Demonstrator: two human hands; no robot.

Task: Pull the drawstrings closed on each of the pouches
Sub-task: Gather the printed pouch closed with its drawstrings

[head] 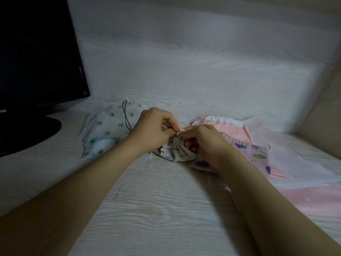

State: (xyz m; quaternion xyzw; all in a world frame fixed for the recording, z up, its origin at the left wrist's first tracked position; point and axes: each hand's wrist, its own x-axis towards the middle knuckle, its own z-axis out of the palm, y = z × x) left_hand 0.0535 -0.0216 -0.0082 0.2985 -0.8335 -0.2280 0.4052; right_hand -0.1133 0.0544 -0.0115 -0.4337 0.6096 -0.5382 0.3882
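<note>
The printed pouch (177,153) — its drawstring is hidden under the left hand (154,127) and right hand (203,143).

- Both bare arms reach forward and come together in the middle.
- The left hand (155,126) has curled fingers that pinch the top of a small white printed cloth pouch (178,152).
- The right hand (203,143) grips it too, right beside the left hand.

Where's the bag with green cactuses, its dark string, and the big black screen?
cactus pouch (107,129), head view, middle of its white printed cloth.
dark drawstring (126,116), head view, midway along the loop.
monitor (36,52), head view, centre of the dark screen.
</note>
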